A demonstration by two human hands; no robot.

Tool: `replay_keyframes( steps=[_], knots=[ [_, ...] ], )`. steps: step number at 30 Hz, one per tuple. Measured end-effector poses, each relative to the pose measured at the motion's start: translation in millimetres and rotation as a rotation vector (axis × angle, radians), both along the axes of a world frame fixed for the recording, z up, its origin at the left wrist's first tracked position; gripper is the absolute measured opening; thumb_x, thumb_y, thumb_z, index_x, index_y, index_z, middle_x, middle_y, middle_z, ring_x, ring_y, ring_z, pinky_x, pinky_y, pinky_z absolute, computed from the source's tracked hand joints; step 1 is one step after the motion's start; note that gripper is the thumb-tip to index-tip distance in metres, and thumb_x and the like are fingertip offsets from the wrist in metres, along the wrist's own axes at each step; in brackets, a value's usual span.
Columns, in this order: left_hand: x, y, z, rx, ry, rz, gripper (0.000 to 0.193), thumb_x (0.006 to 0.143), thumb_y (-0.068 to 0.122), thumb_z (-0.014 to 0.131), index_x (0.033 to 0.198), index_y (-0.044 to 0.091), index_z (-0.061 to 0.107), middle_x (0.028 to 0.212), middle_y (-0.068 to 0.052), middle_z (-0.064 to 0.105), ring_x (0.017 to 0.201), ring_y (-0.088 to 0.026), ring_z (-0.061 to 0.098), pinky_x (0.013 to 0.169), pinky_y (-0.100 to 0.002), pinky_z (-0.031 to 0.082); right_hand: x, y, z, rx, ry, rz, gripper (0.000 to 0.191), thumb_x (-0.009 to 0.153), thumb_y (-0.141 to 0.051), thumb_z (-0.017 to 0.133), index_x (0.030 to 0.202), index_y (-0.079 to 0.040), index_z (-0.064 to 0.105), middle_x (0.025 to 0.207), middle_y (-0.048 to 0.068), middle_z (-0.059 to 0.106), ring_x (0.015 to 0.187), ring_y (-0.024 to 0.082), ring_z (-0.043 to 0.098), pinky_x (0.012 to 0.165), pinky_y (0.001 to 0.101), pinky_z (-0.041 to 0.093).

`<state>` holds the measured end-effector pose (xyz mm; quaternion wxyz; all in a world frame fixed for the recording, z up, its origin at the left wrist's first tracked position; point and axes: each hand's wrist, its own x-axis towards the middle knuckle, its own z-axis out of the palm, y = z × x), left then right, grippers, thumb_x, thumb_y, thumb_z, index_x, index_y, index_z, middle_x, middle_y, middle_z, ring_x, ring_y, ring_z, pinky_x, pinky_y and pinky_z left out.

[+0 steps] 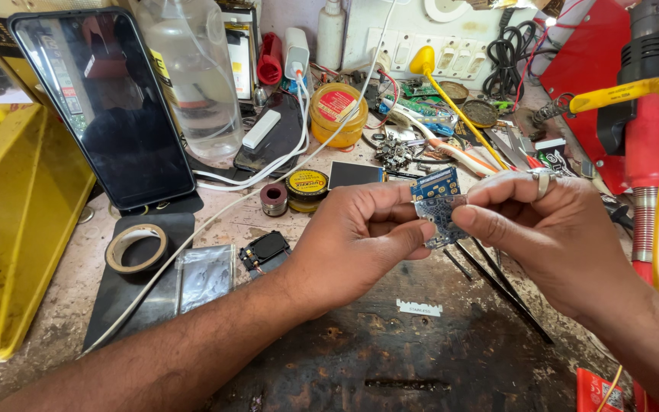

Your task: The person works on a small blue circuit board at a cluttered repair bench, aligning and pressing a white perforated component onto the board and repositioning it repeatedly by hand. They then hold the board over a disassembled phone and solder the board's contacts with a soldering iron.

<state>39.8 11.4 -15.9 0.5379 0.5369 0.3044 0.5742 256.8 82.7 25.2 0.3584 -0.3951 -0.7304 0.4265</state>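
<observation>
Landmark: small blue circuit board (438, 206), held above the worn dark bench mat (390, 351), centre of view.
Razor blade (419, 308): flat on the mat, nearer the viewer than the board, just below it.
Left hand (352, 240): fingers pinched narrow on the board's left edge, thumb beneath.
Right hand (543, 229): thumb and forefinger closed on the board's right edge; a ring on one finger.
Tweezers (497, 286): dark, lying on the mat under the board, running down to the right.
Tape roll (137, 248): well left of the board, on a black pad.
Small speaker part (265, 250): left of the board, beside the left wrist.
Flux tin (307, 187): beyond-left of the board, near a small dark screen (355, 174).
Phone (101, 107): far left beyond the board, propped upright, screen dark.
Yellow jar (338, 114): far behind the board, against the clutter.
Red hot-air tool (646, 114): right of the board, upright, yellow cable looped over it.
</observation>
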Motion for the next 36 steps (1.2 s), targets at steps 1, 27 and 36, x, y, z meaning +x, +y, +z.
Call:
replay_keyframes(
  steps=[1, 27, 36],
  knots=[
    [0, 0, 0, 0.000, 0.006, 0.001, 0.021, 0.099, 0.004, 0.065, 0.118, -0.002, 0.067, 0.100, -0.002, 0.071, 0.093, -0.007, 0.068, 0.087, -0.028, 0.063, 0, 0, 0, 0.015, 0.002, 0.013, 0.015, 0.085, -0.006, 0.078, 0.099, 0.000, 0.077, 0.089, 0.004, 0.077, 0.078, 0.006, 0.066, 0.066, 0.0220, 0.054],
    [-2, -1, 4, -0.032, 0.036, 0.036, 0.013, 0.097, 0.006, 0.069, 0.106, -0.003, 0.068, 0.089, -0.001, 0.070, 0.083, -0.006, 0.067, 0.079, -0.026, 0.064, -9, -21, 6, 0.333, -0.155, -0.068, 0.017, 0.080, -0.012, 0.084, 0.094, -0.003, 0.080, 0.086, 0.002, 0.080, 0.071, 0.005, 0.068, 0.061, 0.0225, 0.057],
    [-1, -2, 5, -0.041, 0.023, 0.025, 0.016, 0.096, 0.006, 0.069, 0.110, -0.002, 0.068, 0.090, -0.002, 0.070, 0.084, -0.005, 0.067, 0.078, -0.025, 0.063, -9, -22, 8, 0.360, -0.172, -0.061, 0.015, 0.082, -0.012, 0.083, 0.093, -0.003, 0.080, 0.085, 0.002, 0.080, 0.072, 0.005, 0.068, 0.064, 0.0226, 0.058]
  ],
)
